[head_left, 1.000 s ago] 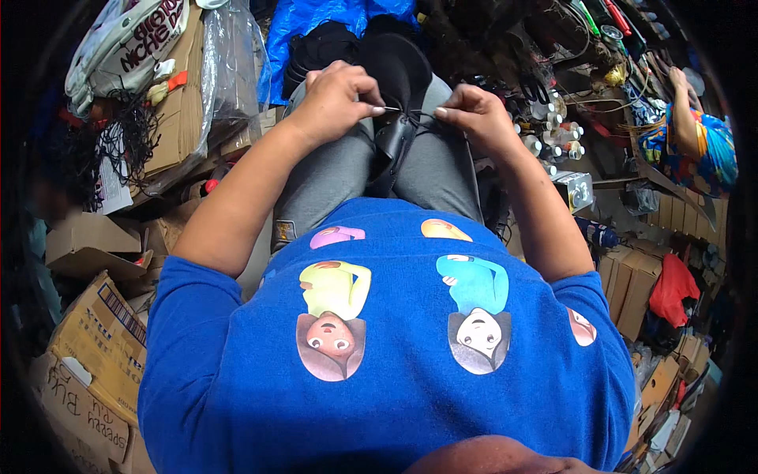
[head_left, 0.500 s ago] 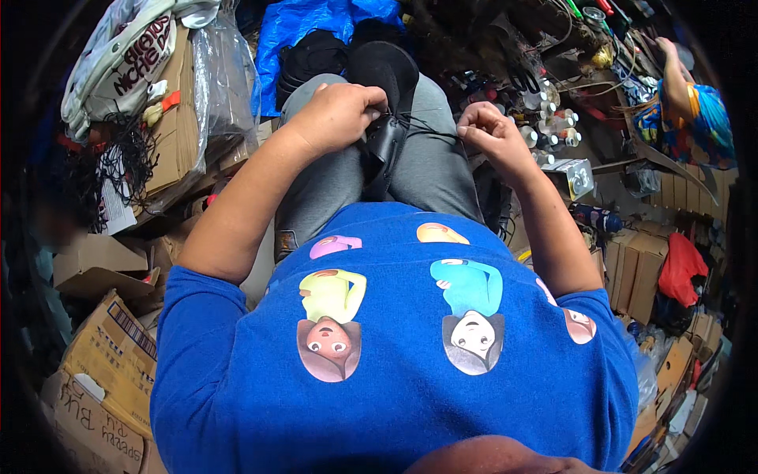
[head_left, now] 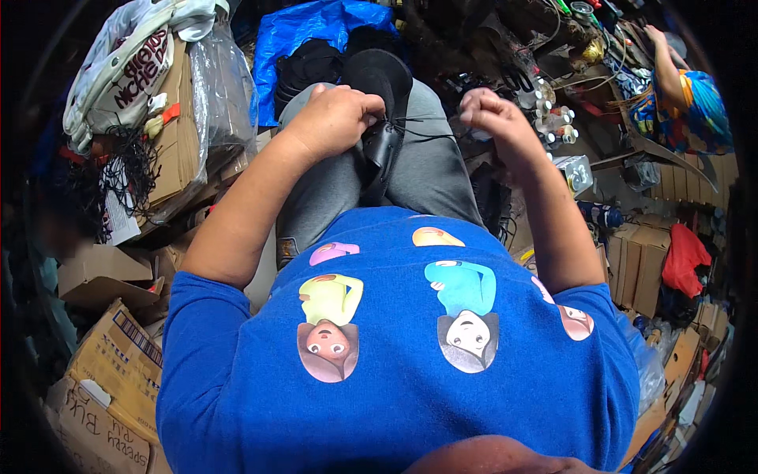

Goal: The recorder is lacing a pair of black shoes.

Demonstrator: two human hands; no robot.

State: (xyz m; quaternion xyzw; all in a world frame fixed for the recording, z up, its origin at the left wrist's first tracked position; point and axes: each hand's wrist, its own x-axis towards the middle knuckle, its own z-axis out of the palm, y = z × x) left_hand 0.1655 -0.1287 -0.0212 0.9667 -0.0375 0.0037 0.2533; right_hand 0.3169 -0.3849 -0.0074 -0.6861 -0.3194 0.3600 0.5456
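A black lace-up shoe (head_left: 382,148) rests across my lap, between the thighs of my grey trousers. My left hand (head_left: 338,118) is closed on its edge near the lace holes, thumb and fingers pinched together. From beside those fingertips thin black laces (head_left: 426,136) stretch right across my right thigh. My right hand (head_left: 499,122) is raised to the right of that thigh, apart from the shoe. Its fingers are curled in toward the thumb and slightly blurred; whether a lace end is between them is not visible.
Black shoe pieces (head_left: 309,73) lie on a blue plastic sheet (head_left: 272,43) beyond my knees. Small bottles (head_left: 562,126) crowd the right. Cardboard boxes (head_left: 118,340) and a bundle of black laces (head_left: 130,170) are at left. Another person's arm (head_left: 669,75) shows at far right.
My right hand has moved slightly up and right, and the lace no longer visibly runs to its fingertips. My left hand keeps its hold on the shoe.
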